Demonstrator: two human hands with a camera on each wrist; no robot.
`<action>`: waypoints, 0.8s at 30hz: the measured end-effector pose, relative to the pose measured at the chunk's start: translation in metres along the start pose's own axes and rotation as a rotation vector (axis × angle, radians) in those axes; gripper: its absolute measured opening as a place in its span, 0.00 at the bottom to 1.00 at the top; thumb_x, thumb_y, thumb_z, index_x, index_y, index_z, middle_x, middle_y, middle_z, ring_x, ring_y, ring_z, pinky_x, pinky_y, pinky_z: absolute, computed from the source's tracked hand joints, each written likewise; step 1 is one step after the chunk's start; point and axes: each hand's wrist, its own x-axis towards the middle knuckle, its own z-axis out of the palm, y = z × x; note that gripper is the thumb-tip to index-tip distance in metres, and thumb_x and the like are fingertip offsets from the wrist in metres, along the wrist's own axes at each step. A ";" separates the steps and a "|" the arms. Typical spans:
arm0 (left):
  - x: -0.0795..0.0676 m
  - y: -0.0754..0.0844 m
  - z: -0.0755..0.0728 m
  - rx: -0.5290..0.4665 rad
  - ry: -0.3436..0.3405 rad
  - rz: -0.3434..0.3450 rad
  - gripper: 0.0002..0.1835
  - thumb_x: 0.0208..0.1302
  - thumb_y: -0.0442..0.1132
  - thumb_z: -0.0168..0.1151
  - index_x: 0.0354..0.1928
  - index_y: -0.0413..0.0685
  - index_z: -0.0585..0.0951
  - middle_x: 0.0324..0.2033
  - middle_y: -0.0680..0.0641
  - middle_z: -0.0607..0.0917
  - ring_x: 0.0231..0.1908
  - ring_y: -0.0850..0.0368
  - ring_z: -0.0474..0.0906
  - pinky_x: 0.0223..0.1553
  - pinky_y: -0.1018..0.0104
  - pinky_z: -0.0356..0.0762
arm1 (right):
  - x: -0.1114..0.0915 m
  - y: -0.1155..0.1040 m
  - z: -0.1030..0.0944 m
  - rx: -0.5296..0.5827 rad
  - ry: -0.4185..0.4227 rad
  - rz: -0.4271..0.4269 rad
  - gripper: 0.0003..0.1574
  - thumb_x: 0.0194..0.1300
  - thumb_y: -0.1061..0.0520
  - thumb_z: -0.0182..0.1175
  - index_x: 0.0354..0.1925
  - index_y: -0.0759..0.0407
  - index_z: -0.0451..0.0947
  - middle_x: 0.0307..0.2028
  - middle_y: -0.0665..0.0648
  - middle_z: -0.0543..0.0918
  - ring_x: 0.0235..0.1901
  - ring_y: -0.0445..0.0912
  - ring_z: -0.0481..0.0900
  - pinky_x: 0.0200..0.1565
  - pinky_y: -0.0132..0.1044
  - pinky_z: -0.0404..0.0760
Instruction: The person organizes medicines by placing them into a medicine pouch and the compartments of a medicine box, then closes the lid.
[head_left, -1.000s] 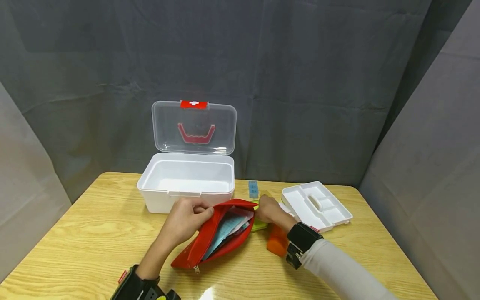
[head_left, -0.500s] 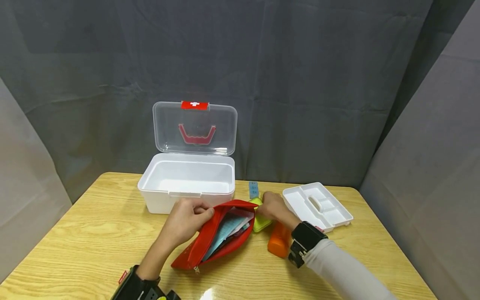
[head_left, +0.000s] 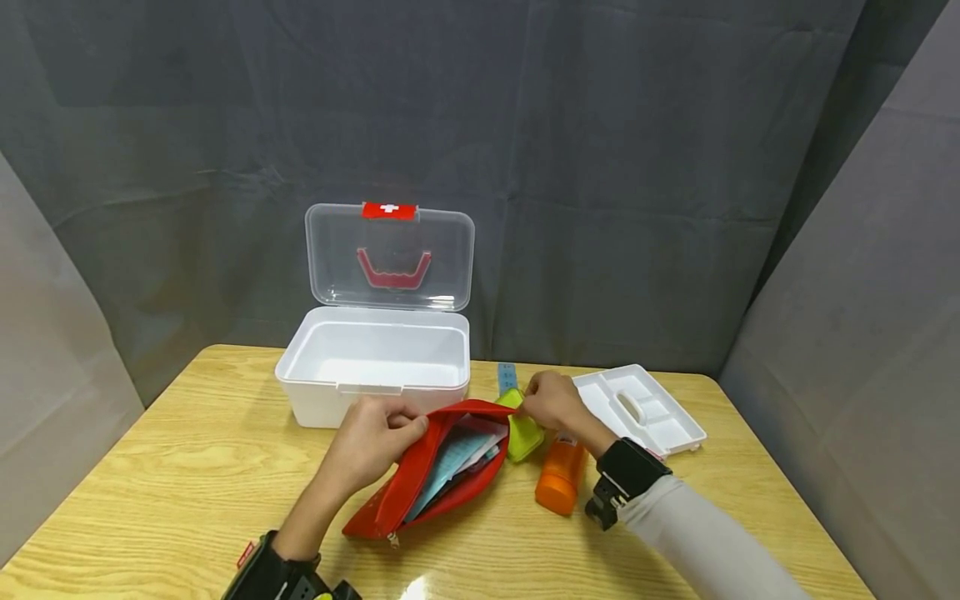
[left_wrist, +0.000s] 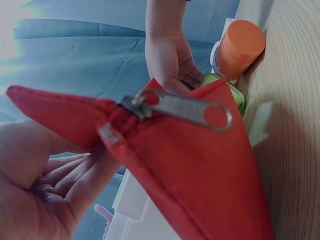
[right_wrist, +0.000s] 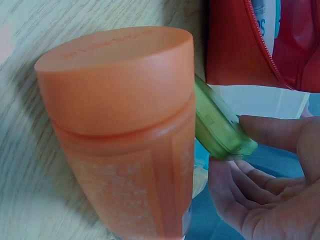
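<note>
My left hand [head_left: 378, 442] pinches the edge of a red zip pouch [head_left: 420, 479], whose mouth gapes toward the right. Light-blue and white flat packets [head_left: 457, 458] show inside it, and the metal zip pull [left_wrist: 185, 110] hangs close to the left wrist camera. Just right of the pouch, my right hand [head_left: 558, 404] pinches one end of a small yellow-green case [head_left: 525, 435]. Thumb and fingers lie on opposite sides of the case [right_wrist: 220, 122] in the right wrist view. An orange bottle [head_left: 558, 477] lies on the table beside that hand.
Behind the pouch stands a white first-aid box [head_left: 375, 350] with its clear lid [head_left: 390, 233] raised. A blue pill organizer [head_left: 507, 375] lies right of the box. A white compartment tray [head_left: 660, 417] rests at the right, behind the right forearm.
My right hand has shifted slightly right, and the yellow-green case has turned and tilted in its fingers. More of the orange bottle shows. The left hand and pouch keep their place.
</note>
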 end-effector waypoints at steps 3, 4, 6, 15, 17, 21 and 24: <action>0.000 0.000 0.000 0.000 0.000 0.000 0.05 0.63 0.33 0.65 0.30 0.45 0.88 0.25 0.51 0.87 0.21 0.62 0.78 0.24 0.70 0.80 | -0.002 0.000 -0.004 0.013 0.013 0.002 0.14 0.52 0.56 0.74 0.31 0.61 0.80 0.29 0.55 0.79 0.29 0.48 0.75 0.26 0.33 0.70; 0.000 0.000 0.000 0.001 0.001 0.001 0.05 0.63 0.33 0.65 0.30 0.45 0.88 0.25 0.51 0.87 0.21 0.62 0.78 0.24 0.70 0.80 | -0.002 -0.001 -0.005 0.015 0.019 0.002 0.15 0.51 0.56 0.74 0.32 0.61 0.80 0.30 0.56 0.80 0.30 0.48 0.75 0.27 0.33 0.70; 0.000 -0.001 0.000 0.004 0.004 0.006 0.05 0.63 0.33 0.65 0.30 0.45 0.88 0.25 0.52 0.87 0.21 0.62 0.78 0.24 0.70 0.79 | -0.003 -0.001 -0.008 0.025 0.031 0.002 0.16 0.50 0.55 0.75 0.32 0.60 0.79 0.31 0.56 0.79 0.31 0.49 0.75 0.28 0.33 0.70; 0.000 -0.001 0.000 0.010 0.003 0.006 0.06 0.63 0.33 0.64 0.30 0.46 0.88 0.24 0.52 0.87 0.22 0.62 0.78 0.25 0.70 0.79 | -0.009 -0.005 -0.020 0.051 0.102 -0.052 0.17 0.50 0.57 0.75 0.36 0.60 0.79 0.27 0.56 0.82 0.27 0.48 0.76 0.28 0.35 0.72; 0.000 -0.001 0.000 0.008 0.001 0.006 0.06 0.63 0.33 0.64 0.30 0.46 0.88 0.25 0.52 0.87 0.22 0.62 0.78 0.25 0.70 0.79 | -0.011 -0.006 -0.023 0.046 0.109 -0.055 0.18 0.50 0.57 0.75 0.37 0.60 0.80 0.26 0.56 0.82 0.26 0.48 0.76 0.28 0.35 0.72; 0.000 -0.002 -0.001 0.005 0.000 0.008 0.06 0.63 0.33 0.64 0.30 0.46 0.87 0.24 0.52 0.86 0.21 0.62 0.77 0.24 0.70 0.79 | -0.016 -0.009 -0.029 0.040 0.128 -0.074 0.18 0.50 0.58 0.76 0.38 0.60 0.80 0.28 0.57 0.85 0.27 0.48 0.78 0.27 0.35 0.73; 0.000 -0.002 -0.001 0.004 0.000 0.017 0.06 0.63 0.33 0.64 0.30 0.46 0.87 0.24 0.52 0.86 0.21 0.62 0.77 0.24 0.70 0.79 | -0.020 -0.011 -0.033 0.043 0.151 -0.106 0.18 0.49 0.59 0.76 0.38 0.60 0.81 0.33 0.58 0.87 0.30 0.49 0.83 0.29 0.37 0.79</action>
